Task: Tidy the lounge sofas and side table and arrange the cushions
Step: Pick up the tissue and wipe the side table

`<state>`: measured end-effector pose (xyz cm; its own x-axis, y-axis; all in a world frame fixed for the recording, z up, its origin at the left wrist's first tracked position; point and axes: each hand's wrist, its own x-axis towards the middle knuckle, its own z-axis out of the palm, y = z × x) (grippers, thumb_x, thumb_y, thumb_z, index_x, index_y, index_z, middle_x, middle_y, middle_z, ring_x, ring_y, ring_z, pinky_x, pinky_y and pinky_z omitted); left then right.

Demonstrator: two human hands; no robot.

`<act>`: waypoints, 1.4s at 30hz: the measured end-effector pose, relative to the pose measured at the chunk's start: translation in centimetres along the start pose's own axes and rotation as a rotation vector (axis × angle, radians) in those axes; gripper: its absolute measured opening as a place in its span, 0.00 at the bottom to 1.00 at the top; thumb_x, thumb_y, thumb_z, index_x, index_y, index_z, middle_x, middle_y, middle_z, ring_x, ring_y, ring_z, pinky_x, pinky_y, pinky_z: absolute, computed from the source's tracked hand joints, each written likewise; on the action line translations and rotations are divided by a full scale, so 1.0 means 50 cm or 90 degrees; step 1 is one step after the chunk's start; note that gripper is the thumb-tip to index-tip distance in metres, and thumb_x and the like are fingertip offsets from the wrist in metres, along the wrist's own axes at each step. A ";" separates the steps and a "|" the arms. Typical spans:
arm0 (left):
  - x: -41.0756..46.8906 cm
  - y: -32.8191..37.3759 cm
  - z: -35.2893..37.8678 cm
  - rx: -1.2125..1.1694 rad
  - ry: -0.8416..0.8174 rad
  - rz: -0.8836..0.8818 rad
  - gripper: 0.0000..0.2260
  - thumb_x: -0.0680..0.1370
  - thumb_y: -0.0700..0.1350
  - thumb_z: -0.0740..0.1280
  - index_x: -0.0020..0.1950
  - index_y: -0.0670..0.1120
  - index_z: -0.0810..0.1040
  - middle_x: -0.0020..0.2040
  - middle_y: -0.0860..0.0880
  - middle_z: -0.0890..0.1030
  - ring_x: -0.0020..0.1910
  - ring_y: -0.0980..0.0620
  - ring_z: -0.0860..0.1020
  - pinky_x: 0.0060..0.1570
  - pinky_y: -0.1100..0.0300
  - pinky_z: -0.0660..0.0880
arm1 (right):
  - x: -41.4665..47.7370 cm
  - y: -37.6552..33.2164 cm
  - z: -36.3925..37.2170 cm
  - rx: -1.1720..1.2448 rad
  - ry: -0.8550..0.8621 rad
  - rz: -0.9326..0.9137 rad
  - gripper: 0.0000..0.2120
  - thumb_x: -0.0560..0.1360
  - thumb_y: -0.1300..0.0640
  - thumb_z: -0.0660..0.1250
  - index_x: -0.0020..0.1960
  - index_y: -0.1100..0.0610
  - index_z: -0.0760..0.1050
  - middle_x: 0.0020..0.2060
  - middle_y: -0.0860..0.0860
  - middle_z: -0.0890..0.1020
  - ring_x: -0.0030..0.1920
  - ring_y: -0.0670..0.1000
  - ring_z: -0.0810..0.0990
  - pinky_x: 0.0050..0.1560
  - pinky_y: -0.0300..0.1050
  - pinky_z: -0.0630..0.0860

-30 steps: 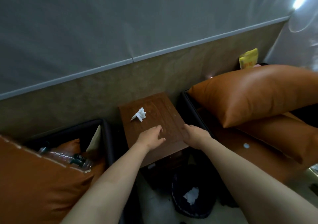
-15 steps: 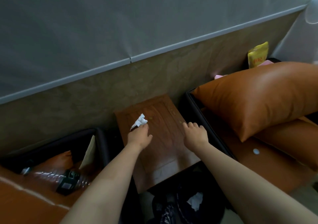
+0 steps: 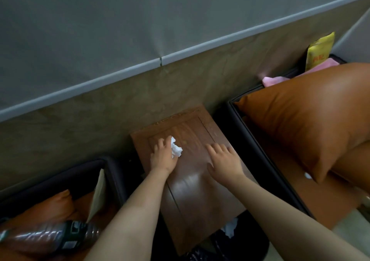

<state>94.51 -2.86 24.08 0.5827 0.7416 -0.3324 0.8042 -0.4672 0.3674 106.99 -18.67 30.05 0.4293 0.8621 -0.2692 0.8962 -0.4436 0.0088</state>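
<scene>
Gripping a crumpled white tissue toward the far end of the bench, the left hand had its fingers curled over the paper, part of which showed white at the thumb side. The right hand lay flat on the wood near it, the two apart, fingers straight and spread, holding nothing. An orange cushion sat on the right sofa and a plastic bottle lay on the left one, flanking the bench.
</scene>
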 end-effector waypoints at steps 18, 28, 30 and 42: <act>0.008 -0.011 0.061 -0.061 -0.149 -0.035 0.13 0.79 0.42 0.62 0.61 0.39 0.74 0.64 0.37 0.71 0.61 0.39 0.74 0.57 0.55 0.69 | -0.005 0.027 0.018 0.042 -0.023 0.006 0.31 0.78 0.50 0.61 0.77 0.52 0.52 0.74 0.54 0.61 0.74 0.56 0.60 0.69 0.50 0.63; -0.082 0.080 0.012 -0.223 -0.051 -0.044 0.09 0.75 0.32 0.62 0.54 0.38 0.75 0.51 0.37 0.79 0.51 0.38 0.79 0.42 0.54 0.74 | -0.095 0.070 0.008 0.053 0.032 -0.008 0.31 0.79 0.50 0.60 0.77 0.52 0.52 0.75 0.54 0.60 0.74 0.55 0.59 0.67 0.49 0.63; -0.115 0.107 0.020 -0.235 -0.037 -0.055 0.07 0.75 0.36 0.66 0.53 0.38 0.75 0.51 0.38 0.80 0.53 0.39 0.78 0.43 0.55 0.72 | -0.131 0.089 0.008 0.047 0.046 -0.011 0.30 0.79 0.50 0.59 0.77 0.52 0.52 0.74 0.53 0.61 0.74 0.55 0.60 0.66 0.49 0.64; -0.383 0.276 0.139 -0.275 0.008 -0.023 0.12 0.77 0.53 0.69 0.46 0.44 0.75 0.44 0.47 0.78 0.47 0.46 0.78 0.41 0.59 0.67 | -0.417 0.231 0.058 0.050 0.051 0.021 0.30 0.78 0.53 0.59 0.77 0.53 0.52 0.74 0.55 0.62 0.72 0.57 0.62 0.66 0.51 0.65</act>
<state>95.27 -26.86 29.48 0.5514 0.7608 -0.3424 0.6994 -0.1978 0.6868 108.07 -42.50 32.97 0.4694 0.8618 -0.1924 0.8709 -0.4877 -0.0599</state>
